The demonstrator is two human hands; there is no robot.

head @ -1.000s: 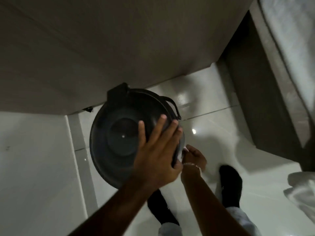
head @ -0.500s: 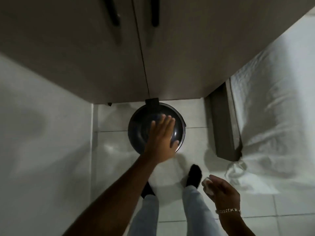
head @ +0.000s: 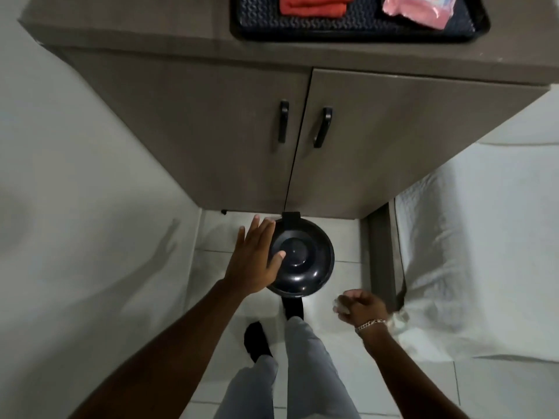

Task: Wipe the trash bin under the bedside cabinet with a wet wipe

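The round black trash bin with a domed lid stands on the white tiled floor just in front of the grey bedside cabinet. My left hand hovers flat over the bin's left side, fingers spread, thumb over the lid; it holds nothing. My right hand, with a chain bracelet at the wrist, is away from the bin at the lower right, fingers curled around a crumpled white wet wipe.
A black tray on the cabinet top carries a folded red cloth and a pink wipes pack. A bed with white sheets fills the right. A white wall runs along the left. My legs and dark socks stand below the bin.
I have risen, so the view pulled back and up. My left hand slid from the lid's top to its left side. My right hand came away from the bin with the wipe.
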